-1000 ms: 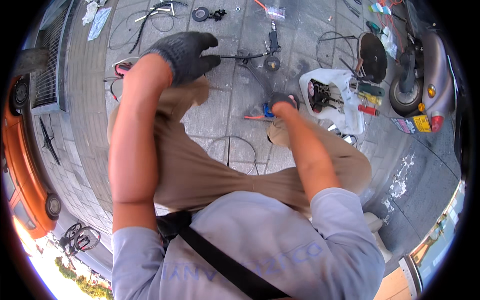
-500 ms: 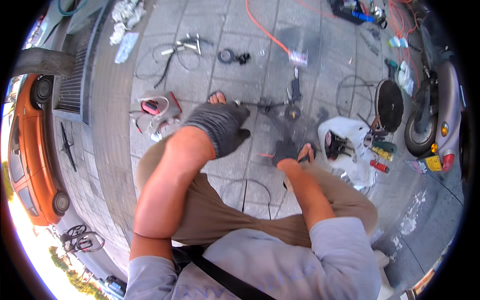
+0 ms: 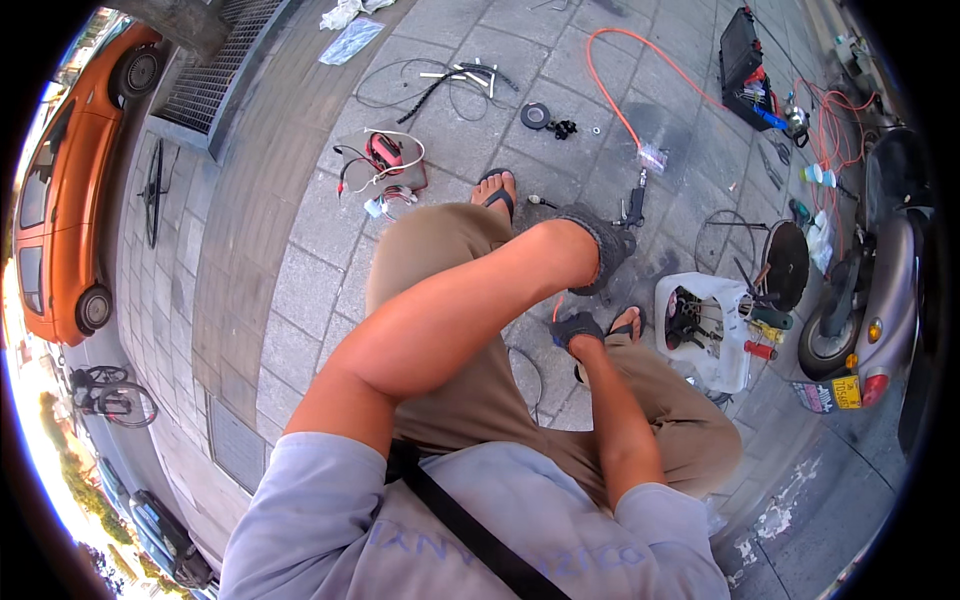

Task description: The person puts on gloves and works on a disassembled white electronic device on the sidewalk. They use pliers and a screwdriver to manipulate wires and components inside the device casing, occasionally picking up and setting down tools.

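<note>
My left hand [image 3: 608,256], in a dark grey knit glove, reaches across to the right, low over the paving. Its fingers are mostly hidden behind the wrist and glove, so their grip does not show. Just beyond it lies a black air blow gun [image 3: 636,203], and a dark cable end with a metal tip [image 3: 540,202] shows to its left. My right hand [image 3: 577,331], gloved in dark grey, is closed near my right foot. A thin orange-red stick [image 3: 558,306] pokes up from its fingers.
Right of my right hand stands a white plastic housing [image 3: 703,285] with tools in it, then a parked scooter [image 3: 880,290]. An open black toolbox [image 3: 742,75] and orange hose [image 3: 603,60] lie farther off. A red-and-grey device with wires [image 3: 385,152] and black tape [image 3: 535,115] lie ahead left.
My left hand has swung right, from beside my left foot to near the blow gun. My right hand remains low by my right foot with the orange-red stick. The whole view has turned.
</note>
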{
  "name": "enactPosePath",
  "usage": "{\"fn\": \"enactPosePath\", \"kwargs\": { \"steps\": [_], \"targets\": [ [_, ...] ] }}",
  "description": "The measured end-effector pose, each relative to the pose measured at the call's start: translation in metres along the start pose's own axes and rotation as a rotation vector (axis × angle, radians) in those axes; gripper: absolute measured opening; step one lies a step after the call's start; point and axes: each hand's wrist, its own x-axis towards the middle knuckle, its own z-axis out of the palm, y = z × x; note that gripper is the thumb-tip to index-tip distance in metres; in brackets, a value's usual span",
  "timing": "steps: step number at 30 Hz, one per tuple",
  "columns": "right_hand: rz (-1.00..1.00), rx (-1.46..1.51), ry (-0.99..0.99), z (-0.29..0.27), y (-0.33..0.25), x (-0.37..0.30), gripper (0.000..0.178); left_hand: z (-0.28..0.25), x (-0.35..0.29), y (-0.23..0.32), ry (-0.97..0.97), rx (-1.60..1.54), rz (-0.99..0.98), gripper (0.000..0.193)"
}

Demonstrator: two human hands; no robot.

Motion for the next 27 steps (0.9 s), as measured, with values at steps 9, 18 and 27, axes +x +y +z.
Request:
{"fn": "enactPosePath", "kwargs": {
  "steps": [9,18,27],
  "targets": [
    [0.039,0.026,0.012,-0.037,-0.023,0.04,0.065,-0.011,-0.005,-0.007,0.052,-0.01,-0.008,0.036],
    [-0.014,-0.095,-0.087,-0.085,-0.009,0.044,0.054,-0.008,0.004,-0.013,0.069,-0.042,0.016,0.032],
    [-0.186,-0.375,-0.328,-0.057,0.009,-0.029,0.045,-0.011,0.015,-0.007,0.076,0.046,0.062,0.029]
  ]
}}
